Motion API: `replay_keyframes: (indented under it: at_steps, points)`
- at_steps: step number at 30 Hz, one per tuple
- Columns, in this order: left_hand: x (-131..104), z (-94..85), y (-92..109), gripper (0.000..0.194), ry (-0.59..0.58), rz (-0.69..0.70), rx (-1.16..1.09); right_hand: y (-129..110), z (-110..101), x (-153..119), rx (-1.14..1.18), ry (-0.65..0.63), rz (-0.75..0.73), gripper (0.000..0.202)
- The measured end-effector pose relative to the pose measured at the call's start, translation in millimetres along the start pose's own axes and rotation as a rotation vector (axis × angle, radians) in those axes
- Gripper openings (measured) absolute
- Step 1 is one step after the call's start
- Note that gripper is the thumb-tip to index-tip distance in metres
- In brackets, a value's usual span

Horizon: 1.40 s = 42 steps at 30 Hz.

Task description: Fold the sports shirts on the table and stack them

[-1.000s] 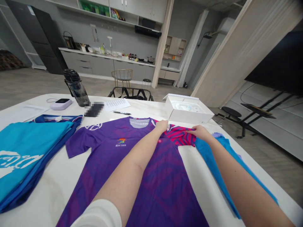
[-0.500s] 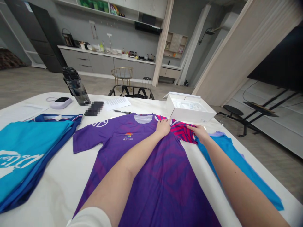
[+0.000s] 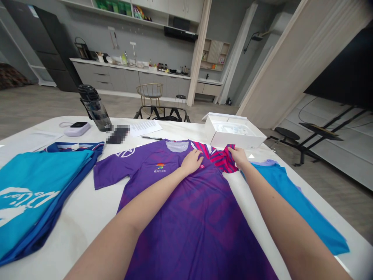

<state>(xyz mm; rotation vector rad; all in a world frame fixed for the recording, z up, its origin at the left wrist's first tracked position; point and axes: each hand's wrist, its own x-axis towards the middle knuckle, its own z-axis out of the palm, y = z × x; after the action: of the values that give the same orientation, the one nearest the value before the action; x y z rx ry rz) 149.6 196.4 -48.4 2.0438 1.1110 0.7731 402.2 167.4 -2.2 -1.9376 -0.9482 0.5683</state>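
A purple T-shirt (image 3: 186,202) lies spread front side up on the table, collar away from me. Its right-hand sleeve (image 3: 223,158) has a red and dark stripe pattern. On the upper chest, beside that shoulder, rests my left hand (image 3: 191,161), open with its fingers on the fabric. My right hand (image 3: 237,156) pinches the outer edge of the striped sleeve, lifting it slightly. To the right lies a blue garment (image 3: 294,202) with a lilac one partly hidden beneath it. Several folded shirts, a turquoise shirt (image 3: 43,171) on top, are stacked at the left.
An open white box (image 3: 236,134) stands beyond the striped sleeve. Past the other sleeve are a black pen (image 3: 151,137), a blurred-out dark object (image 3: 118,135), a paper sheet (image 3: 145,127), a water bottle (image 3: 96,109) and a lilac device (image 3: 77,129). A chair (image 3: 161,112) stands behind the table (image 3: 75,217).
My left hand has moved left from the shoulder seam onto the chest. My right hand has shifted slightly left and up with the sleeve's edge, and the sleeve is now bunched more.
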Motion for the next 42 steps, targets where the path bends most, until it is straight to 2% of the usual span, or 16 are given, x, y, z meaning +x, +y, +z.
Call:
replay_keyframes:
  at_steps: [2,4,6,8,10,13,15,17,19,23,25,27,29,32,37,42]
  points:
    - [12,3.3,19,0.039,-0.032,-0.182,-0.383,-14,8,-14,0.219,-0.130,0.072,0.020]
    - [21,7.2,37,0.054,-0.146,-0.353,-0.774,-29,17,-29,0.339,-0.262,0.058,0.019]
    - [26,11.4,50,0.063,-0.268,-0.388,-1.059,-41,27,-44,0.379,-0.405,-0.023,0.024]
    - [28,16.3,55,0.057,-0.277,-0.340,-1.179,-49,36,-52,0.387,-0.514,-0.125,0.032]
    - [27,21.1,53,0.042,-0.153,-0.346,-1.153,-49,42,-52,0.343,-0.475,-0.237,0.041]
    - [25,24.7,41,0.027,0.051,-0.448,-1.016,-37,49,-35,0.083,-0.161,-0.421,0.042]
    - [23,22.7,31,0.021,0.124,-0.463,-0.966,-23,52,-17,-0.144,-0.043,-0.499,0.040]
    - [20,17.8,22,0.016,0.186,-0.415,-0.887,-12,57,0,-0.311,-0.115,-0.542,0.045]
    - [15,11.5,16,0.015,0.235,-0.314,-0.727,-5,65,12,-0.419,-0.251,-0.600,0.052]
    - [4,-2.6,7,0.023,0.272,-0.081,-0.517,-6,87,20,-0.597,-0.439,-0.694,0.054]
    - [-1,-11.1,4,0.025,0.257,0.005,-0.528,-11,98,16,-0.711,-0.467,-0.655,0.051]
    - [-5,-20.5,3,0.026,0.243,0.067,-0.520,-17,105,10,-0.809,-0.431,-0.598,0.047]
    - [-8,-29.2,3,0.026,0.236,0.095,-0.496,-24,109,1,-0.865,-0.390,-0.591,0.050]
    - [-11,-37.9,4,0.026,0.221,0.089,-0.500,-35,112,-10,-0.919,-0.391,-0.676,0.059]
    - [-16,-40.0,0,0.025,0.256,0.063,-0.517,-46,118,-12,-0.920,-0.398,-0.727,0.044]
    - [-21,-39.8,-8,0.024,0.206,0.070,-0.499,-44,130,-7,-0.880,-0.533,-0.779,0.048]
